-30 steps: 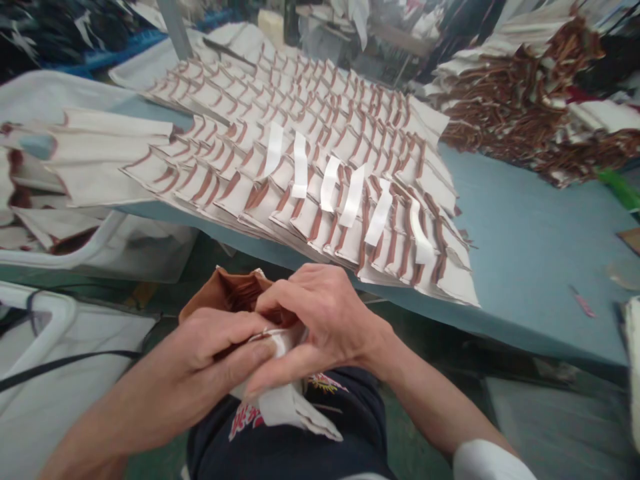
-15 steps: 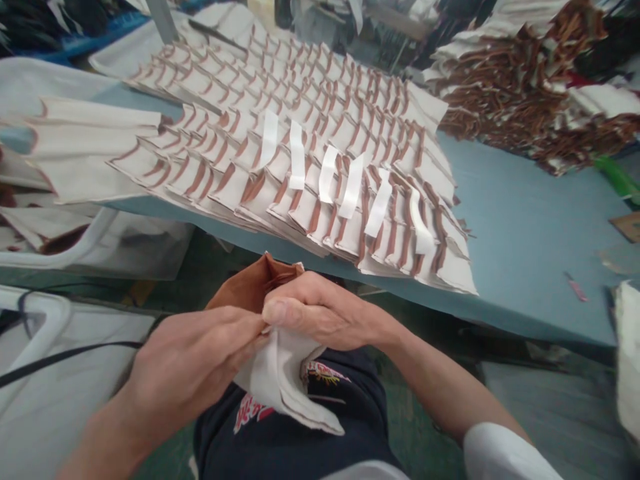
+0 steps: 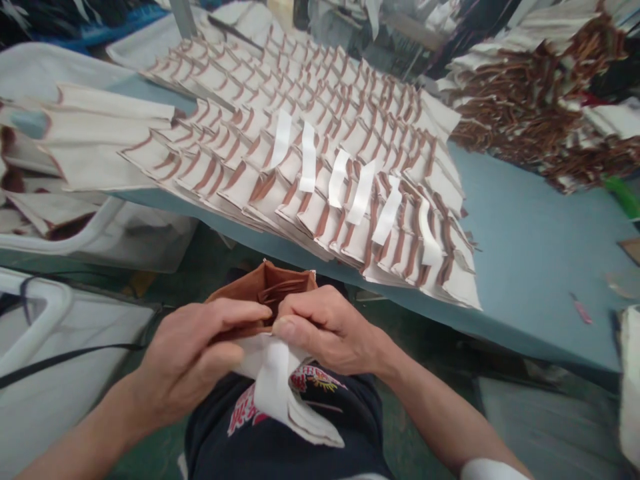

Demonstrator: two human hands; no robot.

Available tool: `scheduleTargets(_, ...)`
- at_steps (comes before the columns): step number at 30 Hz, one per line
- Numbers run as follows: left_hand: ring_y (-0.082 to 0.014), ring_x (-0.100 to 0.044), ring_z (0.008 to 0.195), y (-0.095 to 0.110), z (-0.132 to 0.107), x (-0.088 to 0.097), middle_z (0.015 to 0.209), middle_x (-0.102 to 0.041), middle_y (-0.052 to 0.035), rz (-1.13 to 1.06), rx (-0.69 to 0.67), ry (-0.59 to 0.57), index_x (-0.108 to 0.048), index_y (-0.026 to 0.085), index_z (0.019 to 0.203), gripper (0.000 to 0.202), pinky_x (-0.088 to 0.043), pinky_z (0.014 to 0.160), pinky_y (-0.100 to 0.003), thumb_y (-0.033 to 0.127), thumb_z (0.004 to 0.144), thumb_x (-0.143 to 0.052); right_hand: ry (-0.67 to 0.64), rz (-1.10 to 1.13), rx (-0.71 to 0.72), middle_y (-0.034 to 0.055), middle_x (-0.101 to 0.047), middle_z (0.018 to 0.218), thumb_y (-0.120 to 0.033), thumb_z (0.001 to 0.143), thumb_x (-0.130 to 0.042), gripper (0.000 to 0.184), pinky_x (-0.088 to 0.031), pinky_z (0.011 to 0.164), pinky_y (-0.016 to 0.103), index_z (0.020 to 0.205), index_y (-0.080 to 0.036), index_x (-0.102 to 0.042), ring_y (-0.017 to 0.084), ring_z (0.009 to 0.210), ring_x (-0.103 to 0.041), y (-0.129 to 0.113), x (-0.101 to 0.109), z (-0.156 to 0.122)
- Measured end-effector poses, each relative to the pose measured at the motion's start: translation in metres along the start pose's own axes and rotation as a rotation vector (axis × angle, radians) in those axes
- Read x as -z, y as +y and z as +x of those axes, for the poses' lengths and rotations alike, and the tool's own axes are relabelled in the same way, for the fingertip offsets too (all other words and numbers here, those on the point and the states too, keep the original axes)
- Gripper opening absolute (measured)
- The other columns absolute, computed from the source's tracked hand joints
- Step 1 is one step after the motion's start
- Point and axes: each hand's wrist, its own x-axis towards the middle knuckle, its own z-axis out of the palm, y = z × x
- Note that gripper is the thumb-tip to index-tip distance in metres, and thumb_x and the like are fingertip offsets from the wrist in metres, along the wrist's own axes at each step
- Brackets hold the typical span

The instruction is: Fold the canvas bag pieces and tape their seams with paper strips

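Note:
Close to my body I hold a cream cloth piece with a brown inner side [image 3: 295, 283], opened out like a pouch. My left hand [image 3: 200, 347] grips its near edge, fingers over the brown side and thumb on the cream side. My right hand [image 3: 327, 330] pinches the same edge just to the right, thumb on top. Below the fingers a cream flap [image 3: 283, 393] hangs folded over my dark apron [image 3: 345, 427]. The pouch's far wall stands up beyond my fingertips. Its lower part is hidden by my hands.
Rows of cream cloth pieces with brown edges [image 3: 310, 180] overlap on the blue-topped table [image 3: 540, 253], several white strips [image 3: 361, 193] on them. A brown and cream pile [image 3: 540, 100] rises at back right. White plastic bins [image 3: 55, 247] stand at left. A small pink-handled tool [image 3: 581, 310] lies at right.
My left fingers have lifted and parted from the thumb along the edge. The pouch's brown mouth shows wider, and my right hand sits slightly lower. The view has shifted a little.

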Motion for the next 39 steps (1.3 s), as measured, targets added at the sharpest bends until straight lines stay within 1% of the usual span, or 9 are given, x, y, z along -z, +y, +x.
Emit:
scheduleTargets(4, -0.0161, -0.062, 0.056, 0.006, 0.016, 0.009, 0.066, -0.069, 0.0012, -0.147, -0.015, -0.193, -0.07, 0.026, 0.075, 0.064, -0.046, 0.055, -0.026, 0.051, 0.123, -0.036, -0.035, -0.218, 0.192, 0.0002, -0.066, 0.076, -0.052, 0.12, -0.048, 0.047, -0.047, 0.068, 0.027, 0.083, -0.025, -0.06, 0.014, 0.068, -0.059, -0.004, 0.008, -0.001)
scheduleTargets(6, -0.0139, -0.052, 0.05, 0.005, 0.02, 0.01, 0.06, -0.06, 0.0039, -0.119, -0.134, -0.226, -0.061, 0.025, 0.07, 0.056, -0.041, 0.053, -0.027, 0.041, 0.121, -0.044, -0.036, -0.295, 0.244, 0.0021, -0.07, 0.08, -0.043, 0.122, -0.045, 0.042, -0.05, 0.071, 0.028, 0.088, -0.025, -0.062, 0.014, 0.071, -0.064, -0.006, 0.007, -0.002)
scheduleTargets(9, -0.0169, -0.051, 0.055, -0.005, 0.014, 0.005, 0.063, -0.061, 0.0029, 0.039, -0.392, -0.069, -0.064, 0.027, 0.077, 0.045, -0.041, 0.059, -0.032, 0.039, 0.12, -0.056, -0.016, -0.319, 0.292, 0.0018, -0.071, 0.079, -0.036, 0.121, -0.046, 0.037, -0.05, 0.071, 0.026, 0.089, -0.025, -0.06, 0.014, 0.071, -0.066, -0.003, 0.0, -0.003)
scheduleTargets(12, -0.0201, -0.054, 0.059, -0.023, 0.005, -0.003, 0.064, -0.062, 0.0005, 0.138, -0.483, 0.04, -0.065, 0.028, 0.079, 0.043, -0.041, 0.062, -0.036, 0.041, 0.12, -0.058, 0.023, -0.263, 0.336, 0.0001, -0.071, 0.079, -0.027, 0.118, -0.052, 0.03, -0.048, 0.069, 0.026, 0.089, -0.024, -0.059, 0.013, 0.07, -0.066, 0.003, -0.007, -0.004)
scheduleTargets(17, -0.016, -0.051, 0.053, -0.035, 0.007, -0.006, 0.066, -0.062, 0.0024, 0.052, -0.481, -0.011, -0.06, 0.026, 0.085, 0.047, -0.037, 0.056, -0.033, 0.044, 0.125, -0.043, 0.003, -0.362, 0.339, -0.0001, -0.073, 0.084, -0.025, 0.119, -0.05, 0.025, -0.045, 0.07, 0.029, 0.096, -0.024, -0.061, 0.014, 0.072, -0.063, 0.0, -0.005, -0.006)
scheduleTargets(23, -0.0152, -0.058, 0.061, 0.003, 0.024, 0.008, 0.072, -0.064, 0.0033, -0.113, -0.335, -0.24, -0.061, 0.025, 0.085, 0.043, -0.043, 0.063, -0.028, 0.034, 0.123, -0.044, 0.001, -0.555, 0.384, 0.0012, -0.071, 0.083, -0.039, 0.125, -0.042, 0.038, -0.044, 0.073, 0.032, 0.099, -0.023, -0.064, 0.017, 0.076, -0.064, -0.013, 0.008, -0.008)
scheduleTargets(30, -0.0095, -0.039, 0.052, 0.025, 0.03, 0.015, 0.061, -0.042, 0.0093, -0.236, -0.195, -0.448, -0.043, 0.023, 0.071, 0.043, -0.032, 0.051, -0.023, 0.027, 0.114, -0.052, 0.044, -0.547, 0.503, 0.0002, -0.069, 0.08, -0.043, 0.125, -0.05, 0.04, -0.046, 0.079, 0.031, 0.095, -0.022, -0.065, 0.017, 0.077, -0.063, -0.01, 0.01, -0.003)
scheduleTargets(35, -0.0092, -0.036, 0.05, 0.03, 0.016, 0.01, 0.06, -0.034, 0.0087, -0.054, -0.252, -0.352, -0.034, 0.024, 0.071, 0.039, -0.026, 0.05, -0.027, 0.019, 0.106, -0.05, -0.044, -0.525, 0.483, 0.0008, -0.07, 0.08, -0.053, 0.126, -0.038, 0.052, -0.048, 0.086, 0.034, 0.093, -0.023, -0.065, 0.018, 0.078, -0.063, 0.003, 0.013, -0.001)
scheduleTargets(39, -0.0074, -0.035, 0.047, 0.03, -0.001, 0.011, 0.059, -0.033, 0.0094, 0.077, -0.313, -0.24, -0.029, 0.022, 0.072, 0.043, -0.024, 0.049, -0.028, 0.019, 0.11, -0.051, 0.005, -0.467, 0.396, 0.0023, -0.073, 0.083, -0.058, 0.124, -0.038, 0.056, -0.05, 0.09, 0.037, 0.091, -0.023, -0.067, 0.019, 0.081, -0.067, 0.03, 0.018, -0.005)
